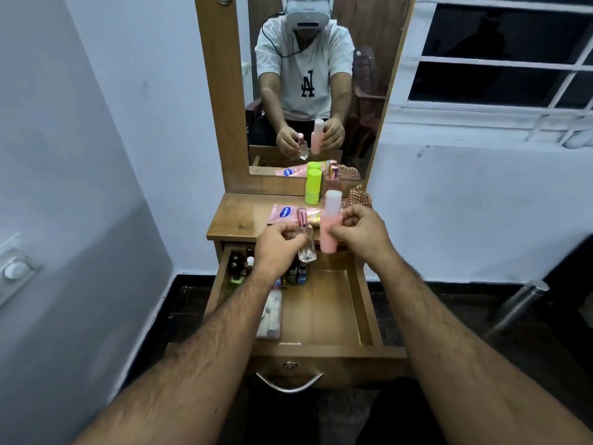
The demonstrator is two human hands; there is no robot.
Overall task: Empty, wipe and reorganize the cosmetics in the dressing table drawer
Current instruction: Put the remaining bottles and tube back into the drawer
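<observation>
Above the open drawer (pixel 365 303), both hands are loaded — the left hand (pixel 278 245) pinches a clear bottle (pixel 305 240), the right hand (pixel 361 229) grips a pink bottle (pixel 330 224), both upright. Directly below the grips lies bare drawer floor — the likely set-down; stored cosmetics crowd the left hand's side.

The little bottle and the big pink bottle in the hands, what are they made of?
The little bottle in the left hand looks like clear glass: you see straight through it, and its pink cap shines like metal. The big pink bottle in the right hand looks like plastic: cloudy walls, dull surface, pink liquid showing through. Neither is certain from looks alone.
</observation>
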